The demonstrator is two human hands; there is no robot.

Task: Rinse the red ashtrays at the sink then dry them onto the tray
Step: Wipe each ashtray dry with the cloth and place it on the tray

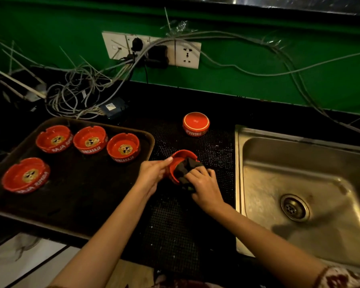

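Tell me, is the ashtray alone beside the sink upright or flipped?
Upside down: the ashtray shows its flat base on top, and its lettering reads inverted.

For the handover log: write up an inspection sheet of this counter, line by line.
Surface: black counter under a dotted mat, pale specks on it.
Job's things: four upright ashtrays on the tray; upturned ashtray on the mat; held ashtray tilted, dark cloth inside it; steel sink at right.
Clutter: small dark box behind the tray.
Hands: left hand grips the held ashtray; right hand presses the cloth in with curled fingers.
Cables: grey cables tangled at far left, running up to the wall sockets.
Surroundings: green wall.
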